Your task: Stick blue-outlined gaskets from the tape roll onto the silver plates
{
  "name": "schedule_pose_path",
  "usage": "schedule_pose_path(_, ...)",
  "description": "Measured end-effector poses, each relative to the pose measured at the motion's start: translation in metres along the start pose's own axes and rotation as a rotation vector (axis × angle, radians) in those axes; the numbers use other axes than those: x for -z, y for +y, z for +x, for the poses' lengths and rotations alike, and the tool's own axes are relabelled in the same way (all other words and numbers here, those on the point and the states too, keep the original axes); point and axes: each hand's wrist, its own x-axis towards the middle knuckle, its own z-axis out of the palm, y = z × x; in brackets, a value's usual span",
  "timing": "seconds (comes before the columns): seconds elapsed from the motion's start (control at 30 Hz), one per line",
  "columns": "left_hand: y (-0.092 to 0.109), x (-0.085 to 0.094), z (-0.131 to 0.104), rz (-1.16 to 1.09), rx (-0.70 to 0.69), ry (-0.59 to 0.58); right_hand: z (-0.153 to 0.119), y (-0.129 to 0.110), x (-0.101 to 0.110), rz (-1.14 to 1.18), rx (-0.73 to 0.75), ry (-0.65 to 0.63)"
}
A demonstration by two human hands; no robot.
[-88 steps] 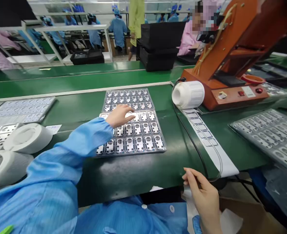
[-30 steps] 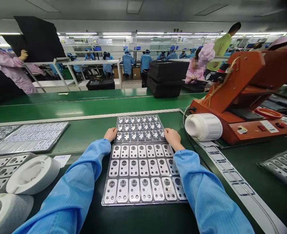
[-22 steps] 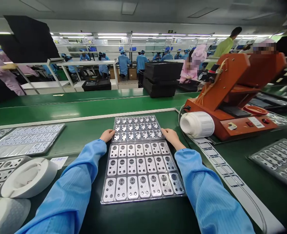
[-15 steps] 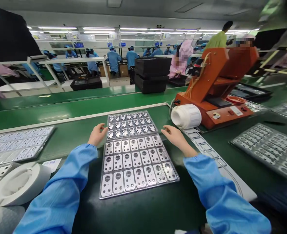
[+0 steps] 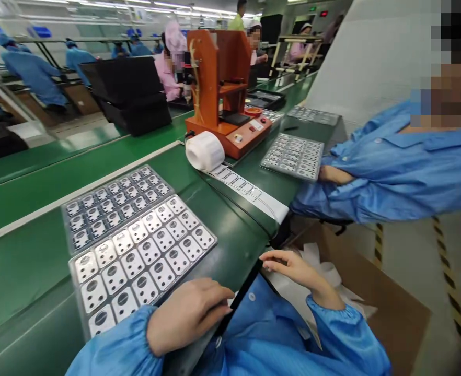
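Note:
My left hand is above the table's near edge, just right of the near corner of a clear tray of silver plates. Its fingers are loosely bent, the thumb lies below them, and nothing shows in it. My right hand hangs past the table edge, over my lap, fingers slightly curled and thumb apart, with no object visible. Behind the silver plates, against them, lies a second tray with dark-edged pieces. Neither hand touches the trays' plates.
A white roll trails a printed strip to the table edge. Behind it stands an orange press. Another tray lies by a blue-sleeved person at right. Black bins stand at back; a cardboard box is below.
The view has swung right and down. Both hands have left the sides of the trays and come back to the near table edge. The person at the right has come into view.

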Motion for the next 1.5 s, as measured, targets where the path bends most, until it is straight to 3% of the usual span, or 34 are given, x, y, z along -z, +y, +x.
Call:
schedule_pose_path(0.1, 0.003, -0.019, 0.034, -0.003, -0.066, -0.098, -0.012, 0.033, 0.030, 0.051, -0.049, 0.106)
schedule_pose_path(0.2, 0.004, -0.038, 0.061, -0.073, -0.063, -0.141, -0.007, 0.060, 0.062, 0.100, -0.079, 0.267)
schedule_pose_path(0.3, 0.006, -0.054, 0.086, -0.163, -0.037, -0.141, 0.018, 0.079, 0.087, 0.159, -0.074, 0.453)
schedule_pose_path(0.4, 0.009, -0.068, 0.110, -0.210, -0.022, -0.145, 0.055, 0.085, 0.097, 0.211, 0.012, 0.569)
schedule_pose_path(0.53, 0.011, -0.076, 0.142, -0.255, 0.007, -0.110, 0.083, 0.075, 0.101, 0.272, 0.148, 0.491)
schedule_pose_path(0.8, 0.011, -0.069, 0.192, -0.344, 0.186, 0.180, 0.068, 0.049, 0.138, 0.292, 0.223, 0.254)
schedule_pose_path(0.93, 0.010, -0.066, 0.220, -0.485, 0.273, 0.242, 0.072, 0.027, 0.149, 0.266, 0.246, 0.221)
schedule_pose_path(1.07, 0.011, -0.064, 0.243, -0.560, 0.271, 0.308, 0.076, 0.005, 0.152, 0.215, 0.265, 0.218)
schedule_pose_path(1.37, -0.002, -0.066, 0.259, -0.831, 0.267, 0.659, 0.074, -0.028, 0.145, 0.009, 0.316, 0.274)
schedule_pose_path(1.5, -0.006, -0.064, 0.259, -0.882, 0.254, 0.723, 0.074, -0.037, 0.141, -0.093, 0.332, 0.316)
